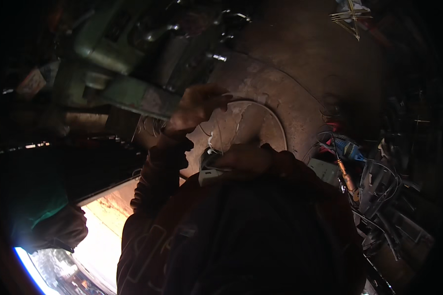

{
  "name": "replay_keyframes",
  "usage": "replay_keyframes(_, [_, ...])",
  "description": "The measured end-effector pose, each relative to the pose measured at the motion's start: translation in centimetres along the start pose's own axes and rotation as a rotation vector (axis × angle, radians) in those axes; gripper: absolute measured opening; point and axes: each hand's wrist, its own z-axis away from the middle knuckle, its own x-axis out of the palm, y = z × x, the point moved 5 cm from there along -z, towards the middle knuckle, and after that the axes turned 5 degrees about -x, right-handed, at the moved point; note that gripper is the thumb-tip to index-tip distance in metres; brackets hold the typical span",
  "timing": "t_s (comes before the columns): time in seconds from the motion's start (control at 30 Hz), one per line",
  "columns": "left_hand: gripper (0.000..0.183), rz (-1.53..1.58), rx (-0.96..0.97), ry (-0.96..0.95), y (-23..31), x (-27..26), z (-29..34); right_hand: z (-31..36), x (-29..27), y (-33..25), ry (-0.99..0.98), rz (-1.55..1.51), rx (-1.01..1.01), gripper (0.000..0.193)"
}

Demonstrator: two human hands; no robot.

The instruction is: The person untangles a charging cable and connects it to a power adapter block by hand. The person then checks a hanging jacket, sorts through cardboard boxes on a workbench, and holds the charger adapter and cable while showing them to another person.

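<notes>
My left hand is raised in front of me beside the green machine's edge, its fingers curled. A pale cable arcs from those fingers toward the right and down; the grip itself is dim. Close to my body, my right hand is bent inward, closed over a pale, box-like piece with a small dark slot. White thin leads stand just beyond that piece. Shadow hides most of the right fingers.
A green metal machine stands at the left front. To the right lie an orange-handled tool, a blue item and tangled cables among dark metal parts. Another person's sleeve shows at lower left, near a bright opening. The floor is worn and brown.
</notes>
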Motion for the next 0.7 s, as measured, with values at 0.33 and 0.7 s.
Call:
replay_keyframes(0.33, [0.024,0.329,-0.125,-0.114,6.6,7.0,-22.4,13.7,-12.7,10.2,0.401,-0.043,0.44,0.038])
replay_keyframes(0.7, [0.023,0.582,-0.167,-0.507,8.6,17.6,-47.5,25.0,-31.2,17.1,1.032,-0.584,0.715,0.024])
